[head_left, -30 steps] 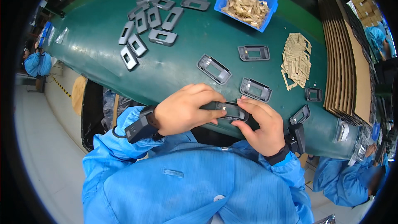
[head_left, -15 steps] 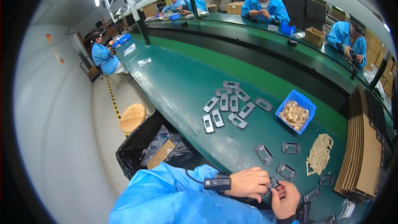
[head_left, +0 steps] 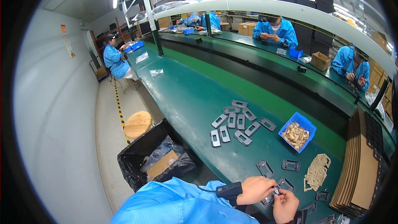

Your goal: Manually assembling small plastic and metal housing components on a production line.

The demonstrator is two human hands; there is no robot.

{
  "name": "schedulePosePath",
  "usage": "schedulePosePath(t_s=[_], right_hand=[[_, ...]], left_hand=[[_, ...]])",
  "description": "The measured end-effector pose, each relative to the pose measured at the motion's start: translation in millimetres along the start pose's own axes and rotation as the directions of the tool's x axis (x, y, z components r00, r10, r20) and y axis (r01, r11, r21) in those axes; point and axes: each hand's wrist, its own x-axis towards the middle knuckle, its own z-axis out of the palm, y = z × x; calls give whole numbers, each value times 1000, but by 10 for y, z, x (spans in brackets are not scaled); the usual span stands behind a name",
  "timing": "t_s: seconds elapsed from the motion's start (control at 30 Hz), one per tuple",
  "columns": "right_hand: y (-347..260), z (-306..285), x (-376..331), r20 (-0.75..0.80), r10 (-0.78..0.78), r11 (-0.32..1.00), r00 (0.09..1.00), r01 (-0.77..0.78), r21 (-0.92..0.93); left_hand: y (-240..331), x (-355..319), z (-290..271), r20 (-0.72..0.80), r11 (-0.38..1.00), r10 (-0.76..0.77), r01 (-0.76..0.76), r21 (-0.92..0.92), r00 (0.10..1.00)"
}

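Observation:
My left hand (head_left: 256, 190) and my right hand (head_left: 286, 207) meet near the table's front edge, both with fingers closed. Between them is a small grey plastic housing (head_left: 268, 200), partly covered by the fingers. Something small and pale (head_left: 276, 191) shows at the fingertips, too small to name. Just beyond the hands lies an open grey housing (head_left: 286, 183), with another housing (head_left: 265, 168) to its left and one more (head_left: 291, 165) farther off. To the right are a smaller dark frame (head_left: 322, 196) and a housing (head_left: 310, 208) partly behind my right hand.
Several grey covers (head_left: 232, 120) lie grouped mid-table. A blue bin (head_left: 309, 141) holds beige pieces, and a pile of beige strips (head_left: 318, 170) lies nearby. Upright cardboard sheets (head_left: 352, 166) line the right. A black-lined waste box (head_left: 128, 170) stands left, by a wooden stool (head_left: 138, 124). Co-workers sit farther off.
The view has shifted, so the table sits lower in the picture. My hands stay together around the grey housing, now close against the housing lying beyond them.

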Motion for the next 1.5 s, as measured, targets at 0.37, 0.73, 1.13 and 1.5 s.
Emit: schedulePosePath(t_s=[0.37, 0.73, 1.13, 1.5], right_hand=[[297, 100, 129, 29, 129, 973, 991, -132, 191], [-62, 96, 35, -94, -105, 949, 990, 72, -306], [-20, 115, -91, -109, -172, 920, 979, 120, -373], [-734, -537, 69, 193, -35, 679, 980, -119, 725]], left_hand=[[79, 92, 1, 10, 998, -17, 16, 62, 1000], [70, -16, 110, 37, 971, 128, -133, 197, 991], [190, -74, 71, 51, 985, 138, -143, 99, 989], [573, 269, -698, -280, 940, 289, -327, -100, 916]])
